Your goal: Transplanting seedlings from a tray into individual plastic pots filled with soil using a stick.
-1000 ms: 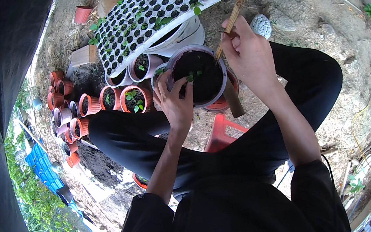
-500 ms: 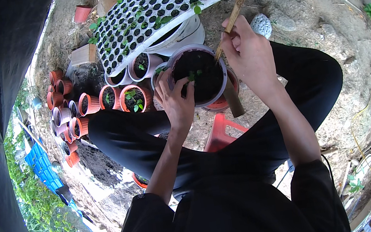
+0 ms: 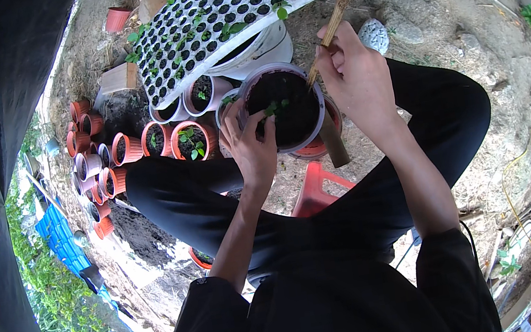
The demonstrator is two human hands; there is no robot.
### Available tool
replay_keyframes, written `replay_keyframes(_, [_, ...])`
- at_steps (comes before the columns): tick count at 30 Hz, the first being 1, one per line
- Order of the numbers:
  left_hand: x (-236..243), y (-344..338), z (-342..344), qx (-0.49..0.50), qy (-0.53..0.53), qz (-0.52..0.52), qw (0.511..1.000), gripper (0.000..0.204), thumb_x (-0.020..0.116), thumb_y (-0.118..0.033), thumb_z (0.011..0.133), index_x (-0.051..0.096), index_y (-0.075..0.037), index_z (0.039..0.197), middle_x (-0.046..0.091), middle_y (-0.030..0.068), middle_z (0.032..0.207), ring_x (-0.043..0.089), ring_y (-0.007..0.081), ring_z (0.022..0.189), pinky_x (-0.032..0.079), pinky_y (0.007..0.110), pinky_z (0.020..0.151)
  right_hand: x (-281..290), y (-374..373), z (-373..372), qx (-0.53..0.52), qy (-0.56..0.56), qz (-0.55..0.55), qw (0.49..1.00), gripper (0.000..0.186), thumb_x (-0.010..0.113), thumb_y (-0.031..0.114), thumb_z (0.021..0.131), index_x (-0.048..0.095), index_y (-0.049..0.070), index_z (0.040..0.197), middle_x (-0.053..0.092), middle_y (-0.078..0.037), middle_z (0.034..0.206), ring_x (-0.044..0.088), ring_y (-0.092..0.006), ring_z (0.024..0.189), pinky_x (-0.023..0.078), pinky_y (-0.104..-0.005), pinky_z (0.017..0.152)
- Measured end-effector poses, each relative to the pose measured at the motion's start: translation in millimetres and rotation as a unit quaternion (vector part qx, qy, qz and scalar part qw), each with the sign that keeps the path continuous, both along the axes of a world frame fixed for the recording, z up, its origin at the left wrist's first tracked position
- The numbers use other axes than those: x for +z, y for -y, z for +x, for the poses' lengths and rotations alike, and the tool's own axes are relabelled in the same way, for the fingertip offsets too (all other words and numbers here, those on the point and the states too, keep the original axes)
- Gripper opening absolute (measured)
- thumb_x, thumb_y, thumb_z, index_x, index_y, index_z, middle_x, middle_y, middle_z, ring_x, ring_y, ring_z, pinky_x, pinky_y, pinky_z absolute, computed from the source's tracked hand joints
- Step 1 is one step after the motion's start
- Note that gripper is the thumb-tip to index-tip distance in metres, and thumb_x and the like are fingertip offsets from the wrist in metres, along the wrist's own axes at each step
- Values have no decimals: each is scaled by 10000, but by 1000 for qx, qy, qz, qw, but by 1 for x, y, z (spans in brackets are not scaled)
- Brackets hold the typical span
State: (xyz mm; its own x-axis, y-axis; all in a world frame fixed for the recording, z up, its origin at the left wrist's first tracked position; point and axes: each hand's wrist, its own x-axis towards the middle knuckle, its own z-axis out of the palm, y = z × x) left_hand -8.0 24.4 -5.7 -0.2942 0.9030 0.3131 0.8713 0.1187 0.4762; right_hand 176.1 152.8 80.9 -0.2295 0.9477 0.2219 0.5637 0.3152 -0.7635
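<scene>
A round pale pot (image 3: 306, 140) full of dark soil sits between my knees. From its left side my left hand (image 3: 250, 142) reaches over the rim, thumb and index tip pinched close together at a small green seedling (image 3: 279, 105). Its stem is hidden by the fingertips and dark soil. My right hand (image 3: 360, 76) is closed round a split wooden stick (image 3: 334, 17), held slanting over the pot's right side. The stick's lower tip meets the soil near the rim.
A white seedling tray (image 3: 223, 18) rests tilted on a white bucket (image 3: 262, 51) beyond the pot. Several small pots, some with seedlings, crowd the left, including an orange pot (image 3: 195, 141). Below stands a red plastic stool (image 3: 317, 188). A speckled stone (image 3: 373, 37) lies to the right.
My left hand has shifted very slightly left, and the seedling's leaves have moved a little at its fingertips. The right hand and the stick hold nearly still.
</scene>
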Motion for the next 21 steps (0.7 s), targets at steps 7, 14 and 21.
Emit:
replay_keyframes(7, [8, 2, 3, -1, 32, 16, 999, 159, 779, -142, 847, 734, -48, 967, 564, 104, 1332, 496, 317, 1277, 334, 476, 1097, -1, 0, 0, -4, 4, 5, 1000, 189, 656, 113, 923, 508, 7, 973, 704, -184, 785, 708, -400, 688, 564, -478, 591])
replay_keyframes(14, [4, -1, 8, -29, 38, 29, 998, 162, 783, -125, 832, 748, -70, 981, 559, 104, 1342, 490, 336, 1284, 343, 483, 1096, 0, 0, -1, -6, 5, 6, 1000, 186, 653, 114, 924, 513, 7, 983, 706, -186, 785, 709, -399, 691, 566, -478, 591])
replay_keyframes(21, [-3, 0, 9, -21, 40, 11, 999, 165, 787, -130, 829, 756, -87, 985, 544, 104, 1356, 467, 342, 1308, 338, 488, 1099, 0, 0, 0, -5, 5, 5, 1000, 184, 653, 112, 922, 510, 8, 974, 700, -189, 770, 708, -396, 685, 563, -478, 590])
